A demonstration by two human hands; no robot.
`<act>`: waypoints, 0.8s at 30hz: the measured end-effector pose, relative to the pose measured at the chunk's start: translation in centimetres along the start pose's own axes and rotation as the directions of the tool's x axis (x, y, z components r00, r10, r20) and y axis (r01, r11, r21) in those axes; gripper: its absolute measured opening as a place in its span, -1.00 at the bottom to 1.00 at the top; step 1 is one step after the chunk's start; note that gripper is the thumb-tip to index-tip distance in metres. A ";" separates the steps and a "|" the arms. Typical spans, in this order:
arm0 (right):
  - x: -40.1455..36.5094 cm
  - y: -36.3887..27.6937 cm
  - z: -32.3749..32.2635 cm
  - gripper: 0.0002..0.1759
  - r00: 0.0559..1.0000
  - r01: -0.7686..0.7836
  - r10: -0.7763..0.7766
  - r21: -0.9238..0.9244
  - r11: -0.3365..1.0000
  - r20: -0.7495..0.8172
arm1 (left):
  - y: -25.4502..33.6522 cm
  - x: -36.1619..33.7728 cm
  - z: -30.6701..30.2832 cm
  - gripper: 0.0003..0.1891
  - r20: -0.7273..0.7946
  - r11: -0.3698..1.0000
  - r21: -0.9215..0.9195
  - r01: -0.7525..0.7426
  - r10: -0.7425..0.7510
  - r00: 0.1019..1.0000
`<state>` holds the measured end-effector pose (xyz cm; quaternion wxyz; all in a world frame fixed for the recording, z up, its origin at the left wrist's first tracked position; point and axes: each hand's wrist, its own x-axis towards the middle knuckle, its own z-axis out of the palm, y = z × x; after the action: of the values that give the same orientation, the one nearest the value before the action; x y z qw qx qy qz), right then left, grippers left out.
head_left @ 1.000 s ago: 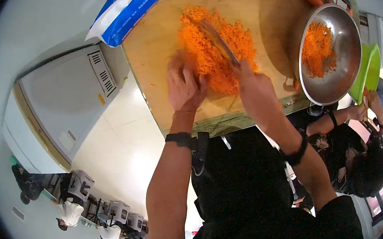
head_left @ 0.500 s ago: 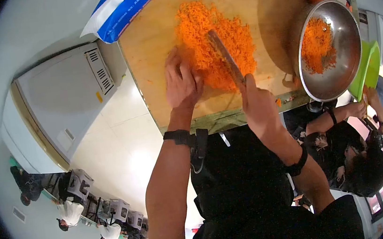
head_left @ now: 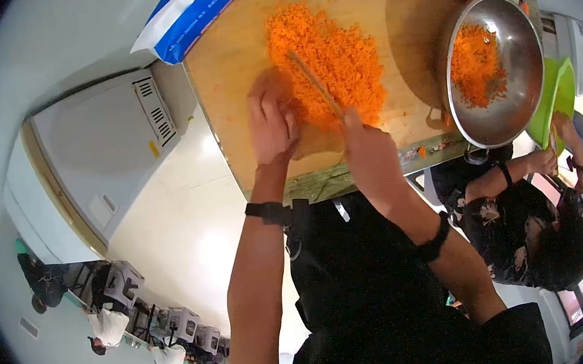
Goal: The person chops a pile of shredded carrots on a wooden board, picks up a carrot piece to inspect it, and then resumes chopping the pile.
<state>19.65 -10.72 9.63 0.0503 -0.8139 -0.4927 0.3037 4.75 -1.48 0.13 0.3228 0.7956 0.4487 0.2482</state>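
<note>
My right hand (head_left: pixel 372 155) grips the handle of a knife (head_left: pixel 314 81). The blade slants up and left across a heap of finely chopped carrot (head_left: pixel 346 61). At the heap's left edge lies my left hand (head_left: pixel 272 119), its loosely bent fingers blurred and touching the carrot near the blade. No object shows in its grasp; its fingertips are partly hidden. Beneath everything is a large wooden board (head_left: pixel 230 88). A metal pan with two handles (head_left: pixel 514 113), holding more chopped carrot (head_left: pixel 477 64), stands at the board's right side.
A blue and white packet (head_left: pixel 197 13) lies at the board's upper left corner. A white appliance (head_left: pixel 100 146) stands left of the table. At the right, another person (head_left: pixel 527 227) has hands near a green basin (head_left: pixel 555 98). Several people sit in the background at lower left.
The knife and my right hand have shifted left, bringing the blade closer to my left hand. My left hand has moved slightly, its fingers now more blurred.
</note>
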 end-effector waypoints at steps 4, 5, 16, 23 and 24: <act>2.1 0.7 1.2 -0.70 0.985 0.136 -0.135 -0.005 0.991 -0.111 | -0.4 0.7 -2.0 -0.47 -0.004 0.976 0.217 -0.031 0.033 0.999; 2.2 0.7 1.1 -0.70 0.987 0.130 -0.129 0.001 0.992 -0.099 | -0.8 0.6 -2.2 -0.47 0.012 0.960 0.276 -0.045 0.043 0.999; 1.0 -0.6 2.8 -0.79 0.996 -0.006 0.009 0.034 0.999 -0.092 | -0.9 -0.6 -2.0 -0.47 -0.038 0.957 0.277 0.090 -0.083 0.996; 0.0 -1.3 -1.1 -0.76 0.999 -0.016 0.021 0.134 0.991 -0.040 | -1.2 -0.6 -1.9 -0.50 -0.018 0.966 0.236 0.107 -0.106 0.994; -0.6 -0.9 -0.7 -0.76 0.999 -0.014 0.016 0.065 0.998 -0.035 | -1.4 -0.8 -1.9 -0.43 0.001 0.964 0.259 0.064 -0.067 0.998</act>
<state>19.11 -10.57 10.76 0.0831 -0.8208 -0.4754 0.3056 2.31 -1.10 0.33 0.2267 0.8168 0.5017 0.1728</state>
